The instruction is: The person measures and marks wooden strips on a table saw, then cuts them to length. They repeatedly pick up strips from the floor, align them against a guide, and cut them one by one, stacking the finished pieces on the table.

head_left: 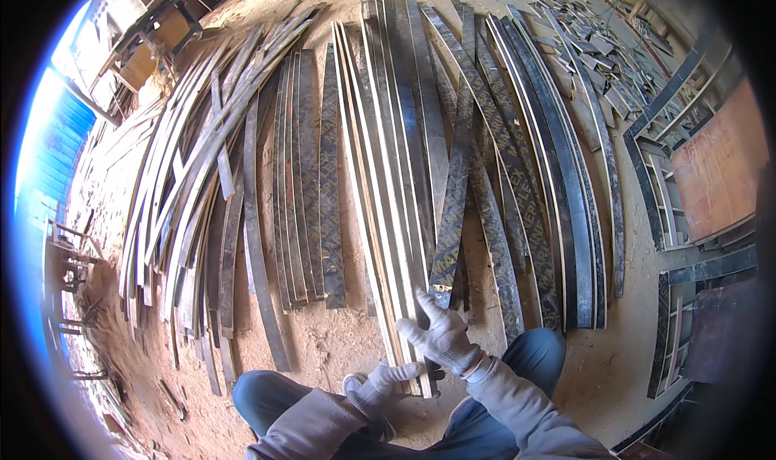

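Note:
A long stack of narrow plywood strips [384,217], with pale edges and dark faces, runs away from me between my knees. My left hand [384,383], in a grey glove, is closed around the near end, its thumb across the top and the other fingers partly hidden underneath. Just above it my right hand [444,336], gloved too, rests over the strips' right side. Its thumb and index finger are spread apart against the strips; the remaining fingers are mostly out of sight.
Pale strips [190,193] lie crossed in a loose pile on the left. Dark printed strips [509,169] overlap on the right. Small board offcuts [602,64] cover the far right floor. Metal frames holding panels [719,169] stand at the right edge; a wooden stand [153,44] is at far left.

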The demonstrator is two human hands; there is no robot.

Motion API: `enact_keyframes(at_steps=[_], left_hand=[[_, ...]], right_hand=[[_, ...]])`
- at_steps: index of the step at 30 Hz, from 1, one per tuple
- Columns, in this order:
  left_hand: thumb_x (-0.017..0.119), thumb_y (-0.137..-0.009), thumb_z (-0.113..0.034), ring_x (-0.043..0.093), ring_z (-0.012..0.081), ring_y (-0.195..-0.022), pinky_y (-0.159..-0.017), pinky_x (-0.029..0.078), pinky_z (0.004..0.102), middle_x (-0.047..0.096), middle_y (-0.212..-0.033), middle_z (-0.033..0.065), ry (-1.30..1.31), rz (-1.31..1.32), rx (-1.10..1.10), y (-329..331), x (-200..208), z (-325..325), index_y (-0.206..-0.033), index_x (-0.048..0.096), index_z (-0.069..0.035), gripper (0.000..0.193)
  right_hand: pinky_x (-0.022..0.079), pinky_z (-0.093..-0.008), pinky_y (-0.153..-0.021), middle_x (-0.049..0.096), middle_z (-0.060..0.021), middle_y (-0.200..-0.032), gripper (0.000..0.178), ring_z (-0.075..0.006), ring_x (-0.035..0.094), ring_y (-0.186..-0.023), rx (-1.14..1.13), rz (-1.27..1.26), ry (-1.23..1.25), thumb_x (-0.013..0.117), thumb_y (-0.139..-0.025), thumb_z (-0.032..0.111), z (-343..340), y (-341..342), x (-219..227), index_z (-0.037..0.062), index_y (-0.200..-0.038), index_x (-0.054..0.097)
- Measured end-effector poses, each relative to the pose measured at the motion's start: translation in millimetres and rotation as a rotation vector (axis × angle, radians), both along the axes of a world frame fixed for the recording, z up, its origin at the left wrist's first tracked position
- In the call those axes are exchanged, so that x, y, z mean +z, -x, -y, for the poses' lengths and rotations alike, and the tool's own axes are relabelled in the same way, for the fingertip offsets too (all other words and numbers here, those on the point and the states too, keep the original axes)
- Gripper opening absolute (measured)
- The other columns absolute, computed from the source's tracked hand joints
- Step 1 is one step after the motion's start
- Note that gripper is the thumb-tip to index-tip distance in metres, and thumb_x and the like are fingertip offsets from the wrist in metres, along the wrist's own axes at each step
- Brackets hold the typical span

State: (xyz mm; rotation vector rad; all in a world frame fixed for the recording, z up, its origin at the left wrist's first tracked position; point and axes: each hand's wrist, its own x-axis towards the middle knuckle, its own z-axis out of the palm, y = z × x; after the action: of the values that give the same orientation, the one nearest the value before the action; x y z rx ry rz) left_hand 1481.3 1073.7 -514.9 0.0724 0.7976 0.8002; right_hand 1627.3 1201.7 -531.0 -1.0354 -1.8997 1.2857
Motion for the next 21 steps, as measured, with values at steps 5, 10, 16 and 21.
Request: enact_keyframes(at_steps=[5,10,16,21], left_hand=[[0.072,-0.1,-0.027,0.067,0.034,-0.121,-0.108,0.054,0.0486,0.067,-0.132,0.0221,0.099,0.221,0.064,7.8,8.2,7.0,-0.143,0.053,0.008,0.059],[0.067,-0.102,-0.028,0.062,0.0399,-0.129,-0.114,0.048,0.0576,0.062,-0.139,0.026,0.148,0.315,0.135,12.1,-0.9,19.6,-0.149,0.046,0.009,0.063],[0.064,-0.104,-0.026,0.056,0.044,-0.135,-0.118,0.041,0.0617,0.056,-0.145,0.0293,0.197,0.409,0.185,16.7,-19.7,27.0,-0.152,0.041,0.007,0.063],[0.066,-0.103,-0.024,0.062,0.0406,-0.127,-0.114,0.047,0.0578,0.061,-0.14,0.0258,0.203,0.435,0.158,14.6,-8.3,20.7,-0.15,0.045,0.007,0.06]], right_hand=[[0.047,-0.0419,-0.042,0.068,-0.0199,-0.068,0.091,-0.0268,0.064,-0.049,-0.017,0.18,-0.376,0.067,-0.096,0.063,-9.0,17.0,19.4,-0.0087,-0.149,0.05],[0.046,-0.0418,-0.043,0.064,-0.017,-0.069,0.096,-0.0244,0.062,-0.051,0.01,0.357,-0.431,0.059,-0.096,0.071,-9.9,26.5,30.9,-0.0072,-0.151,0.048],[0.041,-0.0418,-0.04,0.06,-0.0143,-0.063,0.093,-0.0236,0.058,-0.046,0.051,0.511,-0.383,0.054,-0.099,0.07,-4.5,29.3,40.8,-0.0004,-0.159,0.041],[0.04,-0.0417,-0.039,0.06,-0.0135,-0.062,0.095,-0.0241,0.057,-0.045,0.04,0.415,-0.374,0.06,-0.098,0.068,-5.9,24.6,23.1,-0.0026,-0.158,0.041]])
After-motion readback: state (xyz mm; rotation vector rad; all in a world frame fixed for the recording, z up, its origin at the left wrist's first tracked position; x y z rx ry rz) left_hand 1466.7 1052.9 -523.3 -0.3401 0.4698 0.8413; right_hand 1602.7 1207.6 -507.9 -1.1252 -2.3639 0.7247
